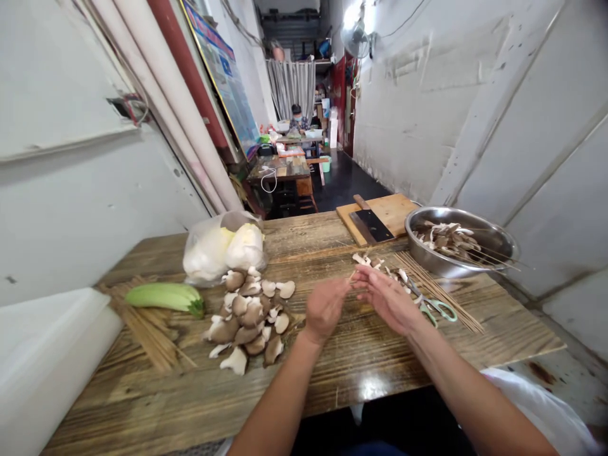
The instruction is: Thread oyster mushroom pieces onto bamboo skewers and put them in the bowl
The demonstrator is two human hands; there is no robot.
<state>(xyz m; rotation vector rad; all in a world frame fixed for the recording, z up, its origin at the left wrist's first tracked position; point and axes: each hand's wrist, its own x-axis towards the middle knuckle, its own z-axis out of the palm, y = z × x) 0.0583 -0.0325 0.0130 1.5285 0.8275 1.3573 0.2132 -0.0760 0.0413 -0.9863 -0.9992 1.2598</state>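
The left hand and the right hand are raised over the middle of the brown wood-grained surface, with fingers bent and tips close together. A thin pale sliver shows at the tips; whether either hand's fingers grasp it cannot be told. To the right, straight tan wooden skewers lie on the surface, their long axis oblique, from far left to near right. Steel scissors with pale-green handles lie beside them, blades pointing away and leftward. Left of the hands: heaped brown-capped, white-fleshed mushrooms. Far right: a round steel bowl of further mushrooms, thin sticks projecting rightward over its rim.
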